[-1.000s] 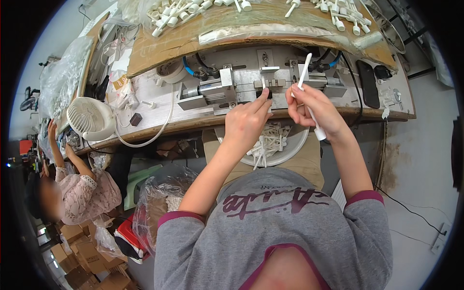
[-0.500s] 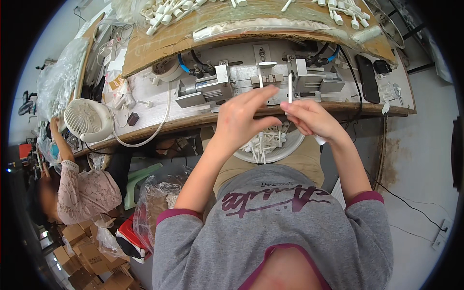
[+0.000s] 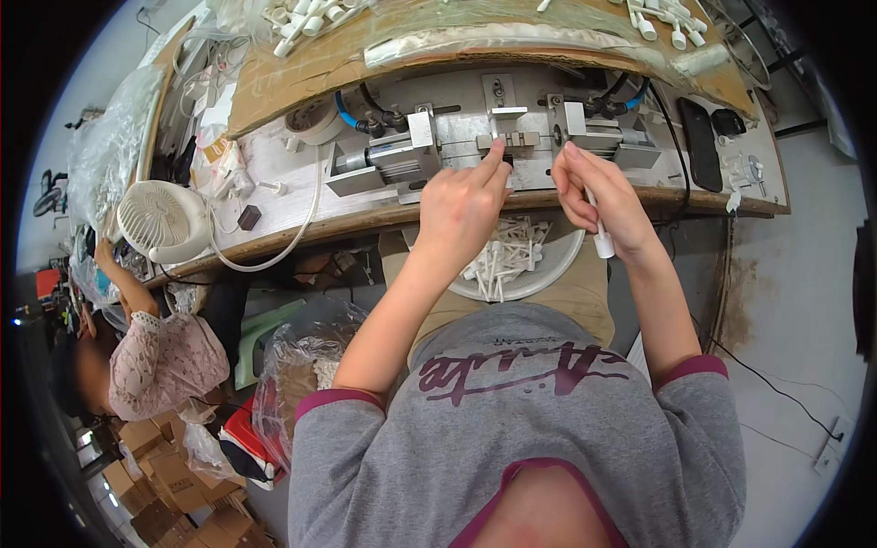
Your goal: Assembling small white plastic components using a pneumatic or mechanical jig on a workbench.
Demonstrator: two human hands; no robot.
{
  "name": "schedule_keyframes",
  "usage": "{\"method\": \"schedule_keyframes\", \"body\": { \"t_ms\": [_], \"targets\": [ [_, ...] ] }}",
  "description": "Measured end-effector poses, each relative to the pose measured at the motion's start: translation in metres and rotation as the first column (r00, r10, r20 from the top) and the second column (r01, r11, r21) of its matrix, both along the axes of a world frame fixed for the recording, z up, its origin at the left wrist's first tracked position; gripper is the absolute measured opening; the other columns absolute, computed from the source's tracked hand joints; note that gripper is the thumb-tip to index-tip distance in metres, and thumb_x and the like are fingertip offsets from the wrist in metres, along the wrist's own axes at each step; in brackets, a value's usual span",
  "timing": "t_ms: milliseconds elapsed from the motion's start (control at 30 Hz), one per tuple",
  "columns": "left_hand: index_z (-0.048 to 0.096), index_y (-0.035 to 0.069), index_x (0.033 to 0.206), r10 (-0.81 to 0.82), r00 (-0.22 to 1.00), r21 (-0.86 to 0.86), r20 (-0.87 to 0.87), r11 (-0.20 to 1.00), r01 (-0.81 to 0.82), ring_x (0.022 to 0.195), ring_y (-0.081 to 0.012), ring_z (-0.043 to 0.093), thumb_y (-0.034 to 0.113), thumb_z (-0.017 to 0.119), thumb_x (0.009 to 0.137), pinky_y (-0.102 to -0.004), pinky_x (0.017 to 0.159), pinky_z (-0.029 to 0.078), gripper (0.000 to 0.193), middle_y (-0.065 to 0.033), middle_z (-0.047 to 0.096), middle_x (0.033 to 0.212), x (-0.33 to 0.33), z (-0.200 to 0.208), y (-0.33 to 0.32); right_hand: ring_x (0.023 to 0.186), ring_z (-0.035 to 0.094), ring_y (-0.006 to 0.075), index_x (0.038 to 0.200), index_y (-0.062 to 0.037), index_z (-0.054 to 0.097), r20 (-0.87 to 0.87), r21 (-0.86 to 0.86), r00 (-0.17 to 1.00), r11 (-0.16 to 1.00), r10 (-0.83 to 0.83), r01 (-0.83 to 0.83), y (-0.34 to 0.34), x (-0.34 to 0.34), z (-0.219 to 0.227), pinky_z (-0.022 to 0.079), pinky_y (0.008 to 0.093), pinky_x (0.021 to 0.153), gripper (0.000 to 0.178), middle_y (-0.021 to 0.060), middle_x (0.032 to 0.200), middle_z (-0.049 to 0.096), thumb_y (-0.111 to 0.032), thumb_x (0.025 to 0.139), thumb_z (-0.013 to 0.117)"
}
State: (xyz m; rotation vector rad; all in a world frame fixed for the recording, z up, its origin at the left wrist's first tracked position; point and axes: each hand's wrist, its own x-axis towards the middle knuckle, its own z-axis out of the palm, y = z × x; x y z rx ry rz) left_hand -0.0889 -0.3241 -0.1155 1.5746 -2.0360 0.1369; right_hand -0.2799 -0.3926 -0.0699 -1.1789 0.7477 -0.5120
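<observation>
My left hand (image 3: 461,208) reaches to the metal fixture (image 3: 518,140) in the middle of the bench. Its index finger stretches forward and the fingertip touches the fixture block. The other fingers curl under, and the thumb is hidden, so what they grip, if anything, does not show. My right hand (image 3: 605,194) is closed around a thin white plastic stick with a wide cup-like end (image 3: 604,246), which sticks out below the palm. Its fingertips are beside the right clamp (image 3: 585,128). Below my hands, a white basket (image 3: 568,262) holds many similar white sticks.
The left clamp (image 3: 420,146) has a blue air hose. Cardboard (image 3: 301,100) with more white pieces lies above. A small white fan (image 3: 164,222), a tape roll (image 3: 315,126) and a black phone (image 3: 699,151) are on the bench. Another person (image 3: 169,356) sits at left.
My left hand has moved forward, its spread fingers closing in with the index finger on the fixture block. My right hand has turned, and the stick's cup end now points down toward me.
</observation>
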Motion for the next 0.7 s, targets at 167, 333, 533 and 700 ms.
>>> {"method": "schedule_keyframes", "body": {
  "t_ms": [167, 333, 533, 700],
  "targets": [
    [0.069, 0.004, 0.093, -0.003, 1.0, 0.09, 0.016, 0.996, 0.002, 0.067, -0.0207, 0.068, 0.016, 0.076, 0.072, -0.0308, 0.064, 0.052, 0.026, -0.0112, 0.068, 0.119, 0.0, 0.009, -0.005, 0.043, 0.026, 0.0037, 0.082, -0.0069, 0.049, 0.045, -0.017, 0.997, 0.998, -0.058, 0.058, 0.004, 0.0, 0.0, 0.024, 0.0194, 0.041, 0.042, -0.0061, 0.052, 0.031, -0.037, 0.107, 0.033],
    [0.069, 0.005, 0.098, -0.011, 0.998, 0.108, -0.055, 0.994, 0.017, 0.073, -0.0228, 0.069, 0.019, 0.078, 0.071, -0.0327, 0.066, 0.054, 0.031, -0.011, 0.067, 0.12, 0.003, 0.011, -0.001, 0.044, 0.029, 0.0058, 0.083, -0.0079, 0.049, 0.345, 0.049, 0.902, 0.964, -0.261, 0.261, -0.001, 0.004, -0.003, 0.024, 0.0213, 0.043, 0.04, -0.0053, 0.052, 0.031, -0.04, 0.105, 0.037],
    [0.07, 0.005, 0.102, -0.324, 0.798, -0.142, -0.508, 0.945, 0.293, 0.08, -0.022, 0.068, 0.014, 0.084, 0.067, -0.0297, 0.07, 0.055, 0.038, -0.0086, 0.068, 0.103, -0.025, 0.04, 0.012, 0.05, 0.033, 0.0091, 0.086, -0.0086, 0.049, 0.481, 0.251, 0.767, 0.905, -0.425, 0.344, 0.001, 0.039, 0.011, 0.028, 0.0222, 0.049, 0.043, -0.0032, 0.056, 0.032, -0.046, 0.103, 0.037],
    [0.07, 0.008, 0.103, -0.226, 0.794, -0.058, -0.565, 0.97, 0.235, 0.077, -0.0223, 0.064, 0.012, 0.079, 0.071, -0.0341, 0.065, 0.053, 0.034, -0.0067, 0.061, 0.092, -0.017, 0.042, 0.019, 0.071, 0.05, 0.0108, 0.104, -0.0061, 0.055, 0.378, 0.031, 0.891, 0.965, -0.253, 0.261, -0.006, 0.054, 0.022, 0.039, 0.0239, 0.068, 0.038, 0.0015, 0.07, 0.051, -0.044, 0.099, 0.048]
  ]
}}
